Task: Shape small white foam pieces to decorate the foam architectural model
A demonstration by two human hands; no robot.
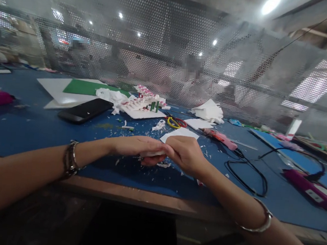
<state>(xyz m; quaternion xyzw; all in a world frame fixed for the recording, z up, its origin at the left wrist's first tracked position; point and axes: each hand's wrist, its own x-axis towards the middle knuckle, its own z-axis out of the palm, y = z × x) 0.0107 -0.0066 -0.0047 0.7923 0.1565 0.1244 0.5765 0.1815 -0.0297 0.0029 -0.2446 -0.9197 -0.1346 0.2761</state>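
My left hand (140,146) and my right hand (187,154) meet over the near part of the blue table. A thin white piece (157,153) shows between the fingers of my left hand, which are closed around it. My right hand is curled, its thumb and fingers pressed against the left fingertips at that piece; what lies inside its grip is hidden. Just behind the hands is a white sheet (184,132). White scraps and crumbs lie around and beneath them.
Behind are a black phone (86,110), scissors (176,122), a white paper stack (208,112) and a green sheet (80,87). To the right, a pink corded tool (221,138) trails black cable near a purple power strip (312,190). A perforated screen (159,34) bounds the far edge.
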